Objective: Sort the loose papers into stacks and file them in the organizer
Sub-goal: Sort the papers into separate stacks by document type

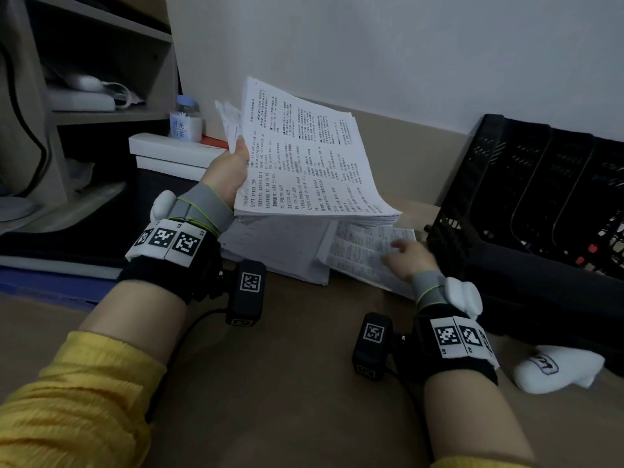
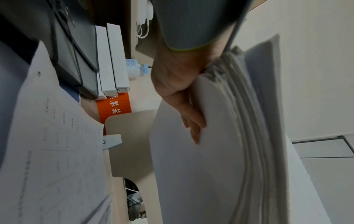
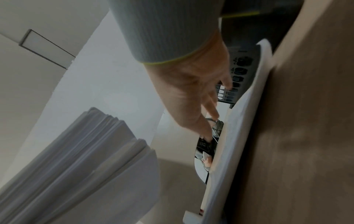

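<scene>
So the left hand [image 1: 227, 170] is grasping a thick stack of printed papers [image 1: 304, 163] along its left edge, thumb on top and fingers [image 2: 193, 121] underneath, holding it tilted up above the desk [image 1: 287, 366]. Over at about 4 o'clock from that stack, the right hand [image 1: 407, 260] has its fingers stretched out loose on a colour-printed sheet [image 1: 361, 255], which lies flat beside more loose sheets [image 1: 270, 251]. Black mesh organizer [image 1: 526, 197] is at 3 o'clock, lying tipped against the wall.

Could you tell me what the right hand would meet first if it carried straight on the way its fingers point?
Most likely the printed sheet lying on the desk: the right hand reaches forward and down with straight fingers just over it. Whether they already touch is unclear.
</scene>
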{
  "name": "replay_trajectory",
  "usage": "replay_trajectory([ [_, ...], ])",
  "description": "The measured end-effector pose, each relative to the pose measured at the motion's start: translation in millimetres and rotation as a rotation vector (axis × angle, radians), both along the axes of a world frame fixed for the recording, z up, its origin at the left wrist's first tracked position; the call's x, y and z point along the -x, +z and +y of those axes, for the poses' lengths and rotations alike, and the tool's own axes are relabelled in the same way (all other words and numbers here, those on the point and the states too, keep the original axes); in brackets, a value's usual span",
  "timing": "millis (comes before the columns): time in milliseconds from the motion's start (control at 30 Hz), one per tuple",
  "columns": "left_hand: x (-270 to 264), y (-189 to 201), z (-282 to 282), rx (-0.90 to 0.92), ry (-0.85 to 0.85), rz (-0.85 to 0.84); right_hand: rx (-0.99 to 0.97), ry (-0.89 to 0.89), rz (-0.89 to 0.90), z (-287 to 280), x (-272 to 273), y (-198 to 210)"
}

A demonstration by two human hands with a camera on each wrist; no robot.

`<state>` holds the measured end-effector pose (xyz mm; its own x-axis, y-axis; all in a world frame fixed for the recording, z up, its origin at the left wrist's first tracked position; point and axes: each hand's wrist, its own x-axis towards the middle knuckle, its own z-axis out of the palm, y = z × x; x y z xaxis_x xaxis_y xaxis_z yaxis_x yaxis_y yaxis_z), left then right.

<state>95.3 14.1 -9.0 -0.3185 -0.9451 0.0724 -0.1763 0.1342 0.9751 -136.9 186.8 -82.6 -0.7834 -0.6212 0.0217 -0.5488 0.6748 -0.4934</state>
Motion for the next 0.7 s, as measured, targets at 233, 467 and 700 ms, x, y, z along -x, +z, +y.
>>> replay_trajectory([
  [233, 9.2, -4.8, -1.8, 0.063, 0.037, -0.056, -0.539, 0.368, -0.033, -6.9, -17.9, -7.5],
  [467, 10.6, -6.9, -5.3, 0.055, 0.020, -0.083, -0.586, 0.347, 0.016, -0.5, -20.6, 3.5],
  [700, 11.1, -10.2, -1.6, 0.062, -0.040, -0.109, -0.324, 0.267, -0.061, -1.9, -12.4, -0.2],
])
